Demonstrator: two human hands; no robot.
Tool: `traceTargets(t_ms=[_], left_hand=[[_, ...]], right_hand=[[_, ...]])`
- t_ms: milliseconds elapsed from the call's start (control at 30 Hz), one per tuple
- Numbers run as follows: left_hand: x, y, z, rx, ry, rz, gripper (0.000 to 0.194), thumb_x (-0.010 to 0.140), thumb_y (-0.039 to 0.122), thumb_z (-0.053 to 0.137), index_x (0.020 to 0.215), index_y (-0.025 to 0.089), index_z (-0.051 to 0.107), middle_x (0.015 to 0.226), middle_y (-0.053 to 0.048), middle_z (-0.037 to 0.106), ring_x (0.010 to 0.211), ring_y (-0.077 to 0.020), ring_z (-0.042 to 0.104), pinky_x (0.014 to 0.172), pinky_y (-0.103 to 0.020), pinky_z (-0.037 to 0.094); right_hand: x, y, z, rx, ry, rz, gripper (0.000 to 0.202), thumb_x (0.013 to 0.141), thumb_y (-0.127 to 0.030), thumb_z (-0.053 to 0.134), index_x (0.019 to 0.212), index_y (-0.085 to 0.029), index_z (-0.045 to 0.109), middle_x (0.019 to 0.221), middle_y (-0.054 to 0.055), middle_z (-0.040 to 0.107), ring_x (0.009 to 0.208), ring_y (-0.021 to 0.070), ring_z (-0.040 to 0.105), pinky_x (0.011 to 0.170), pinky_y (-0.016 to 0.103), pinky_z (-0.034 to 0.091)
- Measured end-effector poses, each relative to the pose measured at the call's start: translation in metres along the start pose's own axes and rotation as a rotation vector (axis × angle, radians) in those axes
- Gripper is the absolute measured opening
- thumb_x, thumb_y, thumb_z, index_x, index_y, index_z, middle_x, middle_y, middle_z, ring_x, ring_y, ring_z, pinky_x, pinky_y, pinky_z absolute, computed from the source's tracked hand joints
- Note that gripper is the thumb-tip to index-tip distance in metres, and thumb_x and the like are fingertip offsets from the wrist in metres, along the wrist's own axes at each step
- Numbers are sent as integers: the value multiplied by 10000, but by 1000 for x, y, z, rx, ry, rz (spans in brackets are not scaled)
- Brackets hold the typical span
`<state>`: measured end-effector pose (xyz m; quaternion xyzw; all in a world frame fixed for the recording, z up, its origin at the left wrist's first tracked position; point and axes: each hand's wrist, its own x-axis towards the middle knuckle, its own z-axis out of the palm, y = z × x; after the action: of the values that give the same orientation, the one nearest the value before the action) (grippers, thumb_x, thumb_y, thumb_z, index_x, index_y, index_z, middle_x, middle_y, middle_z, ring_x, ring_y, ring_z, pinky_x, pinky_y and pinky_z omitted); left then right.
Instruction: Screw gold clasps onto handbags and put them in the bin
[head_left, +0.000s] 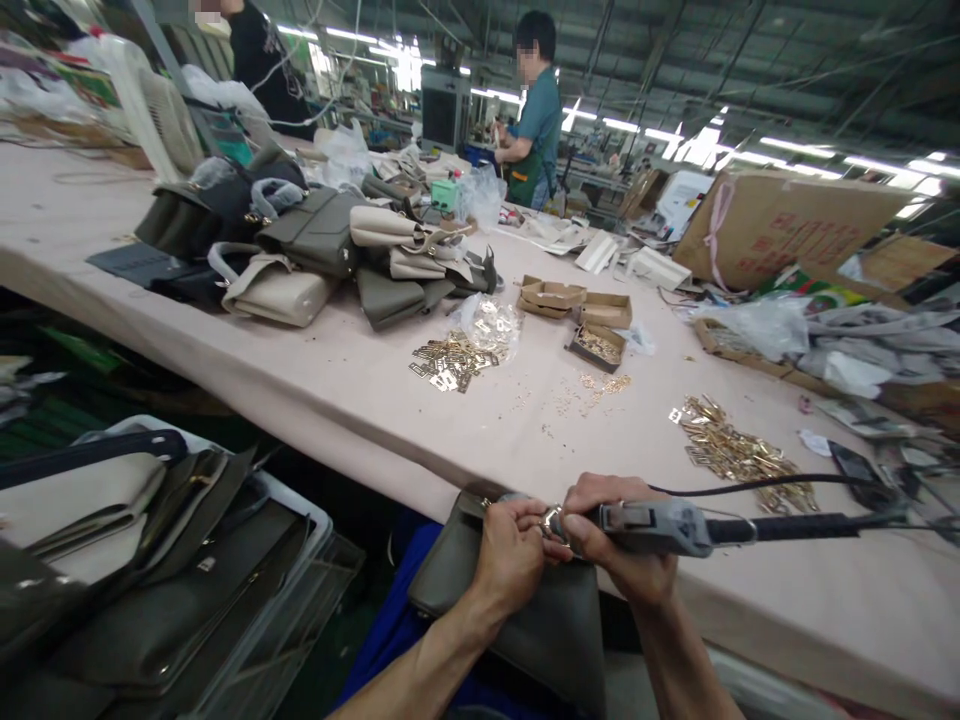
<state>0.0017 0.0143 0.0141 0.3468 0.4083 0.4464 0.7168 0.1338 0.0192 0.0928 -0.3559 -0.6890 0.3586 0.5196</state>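
A dark olive handbag (525, 630) lies over my lap, its upper part against the table's front edge. My right hand (619, 535) is wrapped round a grey electric screwdriver (664, 527) with a black cable running off to the right. The screwdriver's front end points left, toward a shiny metal fitting (553, 522) at the top of the bag. The fingers of my left hand (517, 550) close on that fitting and steady it. Both hands nearly meet there, so the screwdriver's tip and part of the fitting are hidden.
Gold metal plates (457, 358) and gold fittings (739, 450) lie in piles on the pink-covered table (360, 400). A small box of screws (598, 346) stands mid-table. Handbags (311, 230) are heaped at back left. A crate (319, 530) holds more bags. One co-worker (536, 120) stands beyond.
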Motion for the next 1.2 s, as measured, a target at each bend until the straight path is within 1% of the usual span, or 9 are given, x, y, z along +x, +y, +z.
traceTargets(t_ms=[167, 333, 433, 533, 633, 733, 933, 1033, 1200], left_hand=[[-6, 10, 1, 17, 31, 4, 109, 687, 183, 638, 778, 135, 676, 659, -53, 718, 584, -221, 714, 534, -273, 553], [-5, -5, -1, -25, 27, -97, 238, 707, 228, 667, 922, 128, 647, 746, -74, 746, 572, -216, 741, 542, -276, 565], [-5, -12, -4, -40, 0, -101, 303, 722, 271, 699, 972, 110, 641, 820, -104, 758, 611, -212, 761, 560, -255, 570], [-7, -12, -6, -7, -25, -74, 373, 735, 300, 739, 1028, 86, 655, 882, -139, 770, 695, -232, 785, 590, -245, 585], [-9, -10, -7, 36, -33, -40, 358, 794, 384, 737, 970, 76, 692, 874, -157, 773, 695, -228, 785, 575, -226, 582], [-9, -9, -6, 46, -1, -29, 376, 815, 441, 732, 907, 78, 701, 846, -159, 776, 655, -220, 778, 536, -210, 569], [-9, -8, -6, 64, 16, -31, 418, 799, 457, 753, 963, 76, 705, 859, -165, 787, 671, -235, 785, 555, -226, 590], [-8, -8, -6, 82, 15, -33, 467, 772, 484, 781, 981, 71, 714, 860, -166, 788, 668, -240, 784, 561, -236, 597], [-8, -12, -4, 112, 34, -10, 499, 747, 518, 806, 979, 82, 732, 866, -164, 793, 646, -239, 778, 556, -246, 602]], right_hand=[[12, -1, 6, 115, -142, 11, 96, 771, -142, 814, 834, -202, 774, 661, 22, 671, 539, 132, 561, 506, 255, 432], [12, -4, -11, 440, -114, -5, 170, 762, -235, 834, 920, -208, 774, 660, 21, 642, 517, 142, 554, 472, 260, 454], [13, -10, -31, 592, 111, -39, 174, 805, -262, 764, 962, -192, 742, 652, -14, 573, 468, 97, 481, 463, 239, 459], [16, -5, -56, 630, 485, 52, 157, 789, -224, 755, 917, -155, 694, 708, -29, 548, 488, 51, 435, 513, 204, 478], [17, 19, -84, 646, 808, 257, 200, 734, -180, 770, 858, -134, 621, 750, -36, 535, 510, 27, 427, 532, 168, 487], [13, 53, -105, 609, 971, 452, 244, 699, -128, 735, 846, -161, 542, 766, -41, 556, 514, 32, 461, 538, 164, 519], [5, 96, -107, 460, 959, 637, 247, 754, -67, 677, 822, -196, 478, 704, -17, 610, 607, 131, 636, 692, 338, 655], [7, 103, -103, 284, 929, 680, 212, 808, -165, 718, 833, -186, 508, 730, 44, 663, 705, 220, 718, 735, 423, 662], [11, 106, -105, -175, 835, 737, 254, 847, -365, 721, 881, -155, 582, 749, 111, 703, 685, 272, 727, 650, 387, 628]])
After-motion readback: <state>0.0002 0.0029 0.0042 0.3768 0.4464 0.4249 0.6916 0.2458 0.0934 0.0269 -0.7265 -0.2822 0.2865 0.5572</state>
